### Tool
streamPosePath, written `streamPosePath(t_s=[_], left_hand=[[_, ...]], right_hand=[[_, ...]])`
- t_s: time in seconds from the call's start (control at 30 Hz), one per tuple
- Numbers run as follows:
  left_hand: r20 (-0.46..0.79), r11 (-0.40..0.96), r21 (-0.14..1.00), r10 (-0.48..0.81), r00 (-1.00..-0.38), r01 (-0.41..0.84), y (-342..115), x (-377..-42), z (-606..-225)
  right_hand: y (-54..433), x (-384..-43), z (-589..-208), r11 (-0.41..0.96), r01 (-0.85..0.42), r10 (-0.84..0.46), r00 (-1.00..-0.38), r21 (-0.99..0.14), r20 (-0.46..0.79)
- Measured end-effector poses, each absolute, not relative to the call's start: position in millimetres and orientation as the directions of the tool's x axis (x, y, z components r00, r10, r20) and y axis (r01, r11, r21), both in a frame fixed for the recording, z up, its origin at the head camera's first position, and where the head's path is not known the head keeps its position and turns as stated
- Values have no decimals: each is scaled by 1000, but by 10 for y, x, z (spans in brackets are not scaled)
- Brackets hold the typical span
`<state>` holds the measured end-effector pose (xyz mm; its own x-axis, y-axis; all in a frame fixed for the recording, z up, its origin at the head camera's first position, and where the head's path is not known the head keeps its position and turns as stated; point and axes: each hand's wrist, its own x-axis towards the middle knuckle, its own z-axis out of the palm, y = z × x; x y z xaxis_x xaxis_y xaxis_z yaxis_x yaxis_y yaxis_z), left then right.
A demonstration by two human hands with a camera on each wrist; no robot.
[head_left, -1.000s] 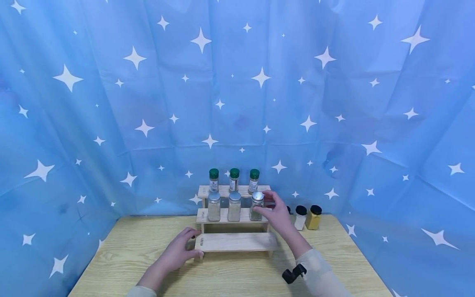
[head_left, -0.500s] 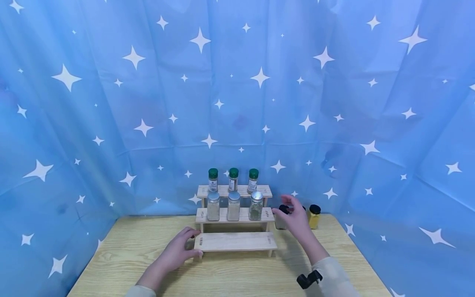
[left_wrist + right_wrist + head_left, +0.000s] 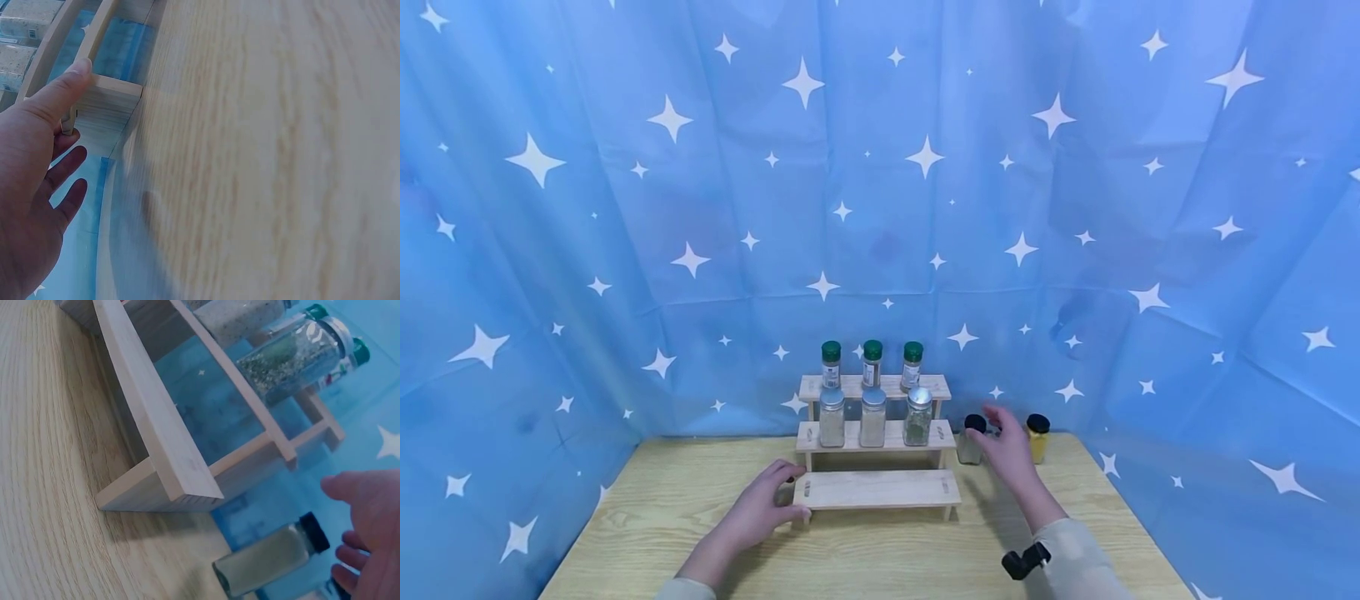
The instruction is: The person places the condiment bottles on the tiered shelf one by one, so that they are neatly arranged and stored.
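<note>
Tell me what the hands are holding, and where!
The left hand grips the wooden rack at the left end of its bottom shelf. The right hand holds nothing, spread near a black-lidded jar.

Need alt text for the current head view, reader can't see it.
A person's right hand is at black-capped jars on a table; the left hand grips the left end of the lowest shelf of a wooden rack. Three green-capped jars stand on the top shelf, three silver-capped jars on the middle shelf, before a starry blue curtain.
</note>
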<state>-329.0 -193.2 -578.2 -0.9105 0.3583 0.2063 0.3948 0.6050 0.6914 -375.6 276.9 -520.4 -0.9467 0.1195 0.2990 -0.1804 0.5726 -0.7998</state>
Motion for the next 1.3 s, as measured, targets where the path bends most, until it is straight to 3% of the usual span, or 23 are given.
streamPosePath(t_s=[0.57, 1.3], left_hand=[[212, 608, 688, 355, -911, 397, -1919, -3292, -5782], [226, 609, 683, 349, -909, 404, -1916, -3281, -5793]], right_hand=[[2713, -3916, -5315, 631, -111, 115, -965, -768, 235], [2718, -3911, -5490, 730, -129, 223, -883, -671, 413]])
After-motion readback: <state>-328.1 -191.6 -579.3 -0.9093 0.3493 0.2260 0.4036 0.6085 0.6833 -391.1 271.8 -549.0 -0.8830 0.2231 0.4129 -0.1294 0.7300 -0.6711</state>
